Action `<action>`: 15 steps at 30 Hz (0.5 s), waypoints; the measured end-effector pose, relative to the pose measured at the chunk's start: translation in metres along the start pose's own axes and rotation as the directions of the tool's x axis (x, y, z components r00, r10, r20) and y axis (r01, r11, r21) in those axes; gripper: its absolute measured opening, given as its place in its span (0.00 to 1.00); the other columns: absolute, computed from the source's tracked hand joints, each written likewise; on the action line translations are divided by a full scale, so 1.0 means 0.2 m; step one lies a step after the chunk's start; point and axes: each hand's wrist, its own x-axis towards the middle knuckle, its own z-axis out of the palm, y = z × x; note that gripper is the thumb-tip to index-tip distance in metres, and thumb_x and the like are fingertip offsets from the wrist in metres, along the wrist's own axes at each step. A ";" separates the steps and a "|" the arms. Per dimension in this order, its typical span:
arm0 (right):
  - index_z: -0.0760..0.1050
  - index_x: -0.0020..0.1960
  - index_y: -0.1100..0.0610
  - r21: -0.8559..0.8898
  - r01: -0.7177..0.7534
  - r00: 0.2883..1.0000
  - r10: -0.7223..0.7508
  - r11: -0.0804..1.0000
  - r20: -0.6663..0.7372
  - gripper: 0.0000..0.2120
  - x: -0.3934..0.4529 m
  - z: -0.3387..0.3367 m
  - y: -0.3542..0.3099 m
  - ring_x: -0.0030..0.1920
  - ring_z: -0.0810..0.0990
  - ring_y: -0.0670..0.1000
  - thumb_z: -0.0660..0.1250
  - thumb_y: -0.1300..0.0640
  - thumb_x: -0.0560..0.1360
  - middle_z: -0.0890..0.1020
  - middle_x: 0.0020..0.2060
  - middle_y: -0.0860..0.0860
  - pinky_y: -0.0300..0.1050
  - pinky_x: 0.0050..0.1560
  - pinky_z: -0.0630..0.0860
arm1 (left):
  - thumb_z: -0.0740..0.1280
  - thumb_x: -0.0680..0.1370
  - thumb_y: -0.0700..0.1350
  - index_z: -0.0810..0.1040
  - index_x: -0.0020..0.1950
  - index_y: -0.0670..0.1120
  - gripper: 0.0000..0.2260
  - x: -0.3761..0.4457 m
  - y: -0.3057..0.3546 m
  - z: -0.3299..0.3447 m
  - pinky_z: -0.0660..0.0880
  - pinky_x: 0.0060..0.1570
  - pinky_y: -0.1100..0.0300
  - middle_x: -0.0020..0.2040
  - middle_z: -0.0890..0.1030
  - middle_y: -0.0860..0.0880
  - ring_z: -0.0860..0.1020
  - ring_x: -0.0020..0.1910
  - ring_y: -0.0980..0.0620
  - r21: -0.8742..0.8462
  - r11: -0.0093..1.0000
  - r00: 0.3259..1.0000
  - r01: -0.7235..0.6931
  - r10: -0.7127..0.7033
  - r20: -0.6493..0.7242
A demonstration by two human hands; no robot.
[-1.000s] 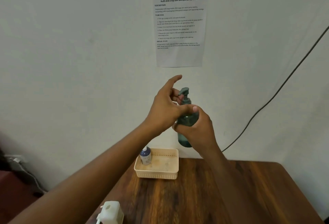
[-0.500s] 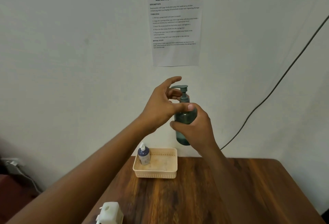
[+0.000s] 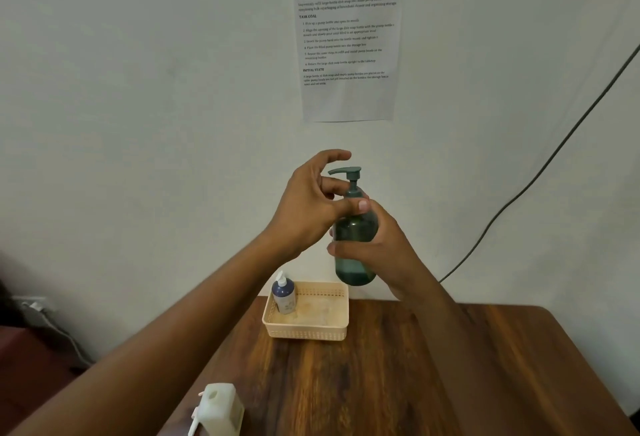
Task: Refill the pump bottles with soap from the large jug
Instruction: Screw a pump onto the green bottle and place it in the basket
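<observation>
Right hand (image 3: pixel 377 248) wrapped round translucent teal plastic pump bottle (image 3: pixel 355 238), held aloft. Left hand (image 3: pixel 311 200) pinching its collar, forefinger raised, fingers half curled.

Head view, forward-down, close over table (image 3: pixel 398 383).

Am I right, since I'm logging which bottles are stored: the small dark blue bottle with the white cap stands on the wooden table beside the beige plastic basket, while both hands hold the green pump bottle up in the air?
Not quite. The head view shows the small dark blue bottle with the white cap standing inside the beige plastic basket, in its left rear corner, not beside it on the wooden table. The rest holds: the left hand and right hand hold the green pump bottle in the air.
</observation>
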 end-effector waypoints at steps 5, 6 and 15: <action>0.68 0.60 0.40 -0.080 0.043 0.999 -0.045 0.996 -0.029 0.30 0.04 0.04 0.03 0.54 0.79 0.44 0.80 0.42 0.64 0.76 0.55 0.34 0.32 0.46 0.78 | 0.80 0.73 0.45 0.70 0.76 0.52 0.34 -0.02 -0.05 -0.05 0.79 0.65 0.53 0.60 0.86 0.49 0.85 0.58 0.51 0.079 0.997 0.999 -0.003 0.006 -0.032; 0.69 0.60 0.41 -0.091 0.039 0.998 -0.042 0.995 -0.036 0.30 0.05 0.04 0.05 0.55 0.79 0.45 0.80 0.41 0.64 0.77 0.55 0.36 0.37 0.49 0.79 | 0.80 0.73 0.47 0.69 0.77 0.53 0.35 -0.03 -0.07 -0.08 0.78 0.67 0.54 0.63 0.85 0.50 0.84 0.61 0.52 0.093 0.996 1.000 -0.003 0.005 -0.023; 0.73 0.67 0.43 -0.167 -0.003 0.999 0.010 0.986 0.041 0.32 0.18 0.18 0.29 0.58 0.78 0.46 0.81 0.48 0.66 0.80 0.60 0.40 0.34 0.52 0.74 | 0.61 0.76 0.65 0.58 0.83 0.57 0.36 -0.23 -0.52 -0.29 0.67 0.76 0.45 0.81 0.66 0.55 0.68 0.78 0.52 0.260 0.952 0.987 0.159 -0.143 -0.079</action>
